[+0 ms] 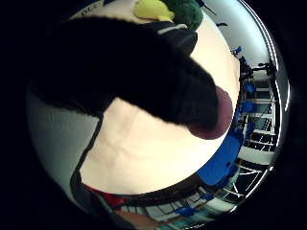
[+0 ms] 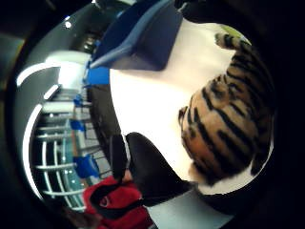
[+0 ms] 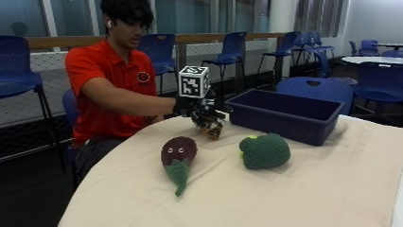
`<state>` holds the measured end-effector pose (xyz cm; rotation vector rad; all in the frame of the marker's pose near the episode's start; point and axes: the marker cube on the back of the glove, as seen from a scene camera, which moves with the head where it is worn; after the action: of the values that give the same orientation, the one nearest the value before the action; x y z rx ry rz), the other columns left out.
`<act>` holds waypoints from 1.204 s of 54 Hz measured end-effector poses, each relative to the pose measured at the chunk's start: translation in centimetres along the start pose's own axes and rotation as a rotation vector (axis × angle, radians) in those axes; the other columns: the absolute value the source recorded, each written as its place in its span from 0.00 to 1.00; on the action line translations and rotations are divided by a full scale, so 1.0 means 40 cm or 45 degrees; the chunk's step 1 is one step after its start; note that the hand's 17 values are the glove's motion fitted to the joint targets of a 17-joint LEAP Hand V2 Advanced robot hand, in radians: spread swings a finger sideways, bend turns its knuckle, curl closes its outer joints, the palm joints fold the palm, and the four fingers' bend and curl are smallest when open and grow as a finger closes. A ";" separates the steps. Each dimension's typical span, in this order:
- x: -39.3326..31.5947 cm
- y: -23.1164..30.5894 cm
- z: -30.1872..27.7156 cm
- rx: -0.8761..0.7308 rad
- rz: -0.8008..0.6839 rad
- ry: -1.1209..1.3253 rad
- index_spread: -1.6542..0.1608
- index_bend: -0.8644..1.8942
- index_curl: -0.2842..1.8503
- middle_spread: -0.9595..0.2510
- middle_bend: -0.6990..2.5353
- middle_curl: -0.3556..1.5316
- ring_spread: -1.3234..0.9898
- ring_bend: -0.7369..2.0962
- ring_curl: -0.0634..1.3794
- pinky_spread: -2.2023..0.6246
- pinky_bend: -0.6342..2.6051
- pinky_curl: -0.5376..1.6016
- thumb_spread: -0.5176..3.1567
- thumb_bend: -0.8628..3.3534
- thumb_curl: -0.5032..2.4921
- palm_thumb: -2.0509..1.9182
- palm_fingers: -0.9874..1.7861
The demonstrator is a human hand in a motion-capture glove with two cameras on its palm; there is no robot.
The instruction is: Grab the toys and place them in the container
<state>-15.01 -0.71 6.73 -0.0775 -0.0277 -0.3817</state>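
Note:
My gloved right hand [image 3: 197,108] grips a striped orange-and-black tiger toy [image 3: 210,127] at the far side of the table, just left of the dark blue container [image 3: 286,116]. The tiger hangs below my fingers, low over the cloth; whether it touches the table I cannot tell. It fills much of the thumb side view as the tiger toy [image 2: 228,129], with the container [image 2: 143,38] beyond it. A purple eggplant toy [image 3: 178,156] and a green broccoli toy [image 3: 264,151] lie on the cloth nearer the front. The broccoli toy [image 1: 184,12] also shows past my gloved fingers [image 1: 134,72].
A cream cloth covers the round table [image 3: 302,198]. The person in a red shirt [image 3: 100,80] sits at the far left edge. Blue chairs [image 3: 230,49] and a railing stand behind the table. Another blue chair [image 3: 315,87] sits close behind the container.

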 end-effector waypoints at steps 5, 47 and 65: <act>-0.005 -0.012 0.021 -0.108 0.013 0.025 0.70 0.39 0.29 0.72 0.26 0.30 0.57 0.32 0.14 0.83 0.52 0.45 0.42 0.18 0.21 0.49 0.33; 0.030 0.051 -0.086 -0.031 0.094 0.116 0.71 0.35 0.29 0.54 0.31 0.34 0.43 0.57 0.29 0.64 0.54 0.42 0.50 0.24 0.30 0.62 0.65; -0.075 -0.099 -0.350 0.144 -0.056 0.163 0.71 0.36 0.26 0.46 0.32 0.38 0.38 0.58 0.31 0.63 0.54 0.42 0.46 0.23 0.34 0.64 0.66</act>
<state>-19.09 -4.39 -7.09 0.0593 0.0758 -0.4275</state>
